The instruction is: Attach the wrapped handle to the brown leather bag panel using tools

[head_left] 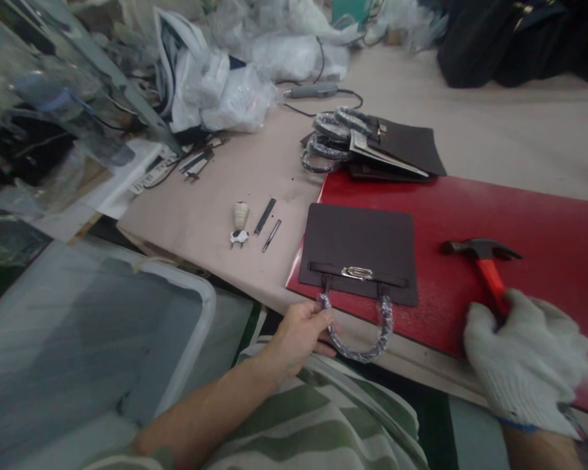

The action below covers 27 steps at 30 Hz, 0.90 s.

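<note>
A dark brown bag panel lies flat on a red mat, its metal clasp and strap towards me. From its near edge a plastic-wrapped handle loops past the table edge. My bare left hand pinches the left side of this handle between thumb and fingers. On the right, my gloved right hand is closed round the red grip of a claw hammer, whose head rests on or just over the mat; I cannot tell which.
More dark bag panels with wrapped handles are stacked behind. Left of the mat lie a pronged tool, a flat metal bar and a thin metal rod. A grey bin stands below left; a corded tool lies farther back.
</note>
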### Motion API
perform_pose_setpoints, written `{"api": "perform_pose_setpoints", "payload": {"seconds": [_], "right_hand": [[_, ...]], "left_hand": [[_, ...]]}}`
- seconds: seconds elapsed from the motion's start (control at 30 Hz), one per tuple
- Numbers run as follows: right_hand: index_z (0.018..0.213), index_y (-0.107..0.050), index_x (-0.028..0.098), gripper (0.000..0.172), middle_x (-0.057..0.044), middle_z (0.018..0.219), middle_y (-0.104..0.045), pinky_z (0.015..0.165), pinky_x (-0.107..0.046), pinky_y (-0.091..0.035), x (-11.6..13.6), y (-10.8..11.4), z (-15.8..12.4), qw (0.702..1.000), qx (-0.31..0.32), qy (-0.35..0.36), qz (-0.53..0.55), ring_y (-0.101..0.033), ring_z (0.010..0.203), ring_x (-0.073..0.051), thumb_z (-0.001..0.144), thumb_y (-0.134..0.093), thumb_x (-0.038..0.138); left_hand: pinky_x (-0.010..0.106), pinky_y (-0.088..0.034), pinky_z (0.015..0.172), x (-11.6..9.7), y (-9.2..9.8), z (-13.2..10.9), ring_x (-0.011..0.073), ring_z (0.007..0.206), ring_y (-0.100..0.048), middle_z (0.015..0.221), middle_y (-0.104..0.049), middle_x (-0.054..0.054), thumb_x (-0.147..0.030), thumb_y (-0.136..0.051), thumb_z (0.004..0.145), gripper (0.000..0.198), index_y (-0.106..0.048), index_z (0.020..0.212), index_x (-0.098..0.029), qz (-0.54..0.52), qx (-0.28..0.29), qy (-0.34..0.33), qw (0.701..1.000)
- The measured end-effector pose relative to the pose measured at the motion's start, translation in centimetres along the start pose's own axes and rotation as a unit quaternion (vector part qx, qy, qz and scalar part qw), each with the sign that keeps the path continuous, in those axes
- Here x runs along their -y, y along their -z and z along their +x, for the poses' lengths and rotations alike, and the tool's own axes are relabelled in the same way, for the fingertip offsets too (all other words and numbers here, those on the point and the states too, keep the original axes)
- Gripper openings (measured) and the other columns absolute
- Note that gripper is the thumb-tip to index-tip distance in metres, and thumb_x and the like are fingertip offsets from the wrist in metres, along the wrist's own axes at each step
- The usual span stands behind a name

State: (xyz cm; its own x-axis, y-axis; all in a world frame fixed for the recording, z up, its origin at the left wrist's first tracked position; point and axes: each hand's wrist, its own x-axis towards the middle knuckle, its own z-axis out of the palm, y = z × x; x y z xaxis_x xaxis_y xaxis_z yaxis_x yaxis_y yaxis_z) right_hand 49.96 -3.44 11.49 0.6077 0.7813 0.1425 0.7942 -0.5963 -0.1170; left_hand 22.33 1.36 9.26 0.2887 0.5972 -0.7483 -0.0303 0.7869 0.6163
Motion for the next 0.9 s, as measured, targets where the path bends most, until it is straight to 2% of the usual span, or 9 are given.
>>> {"api": "perform_pose_setpoints", "payload": {"seconds": [0.07,0.13,0.23,0.3,0.4,0.53,0.63,0.73,0.9], "right_hand": [[0.140,-0.061,0.000,0.069,-0.032,0.140,-0.056,0.105,-0.063,-0.043,1.7,0.3,-0.2,0.998,-0.022,0.039,0.039,-0.052,0.130,-0.052,0.102,-0.044,0.055],[0.139,-0.062,0.006,0.062,-0.026,0.143,-0.057,0.110,-0.063,-0.042,4.0,0.4,-0.4,0.990,-0.015,0.098,0.098,-0.050,0.133,-0.048,0.099,-0.050,0.052],[0.136,-0.064,0.013,0.054,-0.019,0.140,-0.061,0.108,-0.060,-0.046,7.5,-0.2,-0.8,0.961,0.014,0.218,0.170,-0.055,0.129,-0.042,0.093,-0.059,0.046],[0.133,-0.064,0.014,0.052,-0.018,0.137,-0.062,0.108,-0.058,-0.047,9.7,-1.0,-1.1,0.938,0.025,0.291,0.188,-0.057,0.127,-0.039,0.090,-0.061,0.043],[0.129,-0.066,0.013,0.047,-0.018,0.134,-0.064,0.108,-0.057,-0.047,11.9,-2.1,-1.7,0.917,0.044,0.349,0.185,-0.058,0.124,-0.038,0.089,-0.062,0.039],[0.125,-0.067,0.015,0.040,-0.017,0.131,-0.066,0.108,-0.060,-0.046,12.4,-2.5,-2.7,0.918,0.058,0.350,0.178,-0.060,0.123,-0.037,0.091,-0.060,0.035],[0.125,-0.065,0.017,0.036,-0.014,0.126,-0.069,0.111,-0.058,-0.045,11.5,-2.1,-3.7,0.926,0.046,0.304,0.217,-0.062,0.120,-0.034,0.095,-0.057,0.035],[0.124,-0.065,0.016,0.037,-0.014,0.123,-0.070,0.107,-0.056,-0.048,10.7,-1.9,-4.3,0.937,0.037,0.269,0.219,-0.063,0.117,-0.033,0.095,-0.056,0.036],[0.124,-0.066,0.014,0.039,-0.015,0.124,-0.069,0.105,-0.057,-0.050,10.8,-2.1,-4.2,0.939,0.025,0.283,0.192,-0.064,0.115,-0.035,0.093,-0.058,0.036]], "left_hand": [[0.022,-0.055,0.048,0.3,0.3,0.1,0.0151,0.061,-0.068,0.079,-0.069,0.005,-0.048,-0.079,0.078,0.039,-0.062,0.086,-0.014,-0.003,0.002,-0.008,1.000],[0.022,-0.055,0.047,0.6,0.5,0.2,0.0148,0.059,-0.067,0.076,-0.068,0.004,-0.050,-0.079,0.077,0.040,-0.062,0.086,-0.015,-0.007,0.007,-0.016,1.000],[0.023,-0.055,0.047,0.9,0.8,0.0,0.0148,0.058,-0.066,0.074,-0.067,0.002,-0.051,-0.078,0.077,0.040,-0.062,0.087,-0.015,-0.012,0.010,-0.024,1.000],[0.023,-0.055,0.048,1.0,0.9,-0.2,0.0145,0.057,-0.065,0.072,-0.066,0.001,-0.050,-0.077,0.076,0.039,-0.063,0.087,-0.015,-0.012,0.006,-0.025,1.000],[0.024,-0.056,0.048,1.3,0.9,-0.3,0.0151,0.056,-0.065,0.071,-0.066,0.001,-0.050,-0.077,0.075,0.039,-0.063,0.086,-0.016,-0.021,0.010,-0.020,1.000],[0.025,-0.056,0.049,1.5,0.7,-0.4,0.0162,0.057,-0.066,0.070,-0.066,0.001,-0.052,-0.076,0.074,0.039,-0.061,0.085,-0.017,-0.033,0.019,-0.017,0.999],[0.026,-0.057,0.050,1.8,0.6,-0.6,0.0167,0.059,-0.066,0.072,-0.067,0.001,-0.053,-0.075,0.073,0.041,-0.061,0.087,-0.017,-0.037,0.025,-0.011,0.999],[0.027,-0.057,0.051,1.9,0.5,-0.9,0.0176,0.062,-0.067,0.075,-0.069,0.003,-0.055,-0.075,0.072,0.043,-0.061,0.088,-0.017,-0.045,0.028,-0.003,0.999],[0.029,-0.057,0.053,2.1,-0.1,-0.9,0.0193,0.064,-0.068,0.076,-0.068,0.003,-0.057,-0.076,0.072,0.046,-0.060,0.088,-0.018,-0.057,0.067,0.014,0.996]]}}
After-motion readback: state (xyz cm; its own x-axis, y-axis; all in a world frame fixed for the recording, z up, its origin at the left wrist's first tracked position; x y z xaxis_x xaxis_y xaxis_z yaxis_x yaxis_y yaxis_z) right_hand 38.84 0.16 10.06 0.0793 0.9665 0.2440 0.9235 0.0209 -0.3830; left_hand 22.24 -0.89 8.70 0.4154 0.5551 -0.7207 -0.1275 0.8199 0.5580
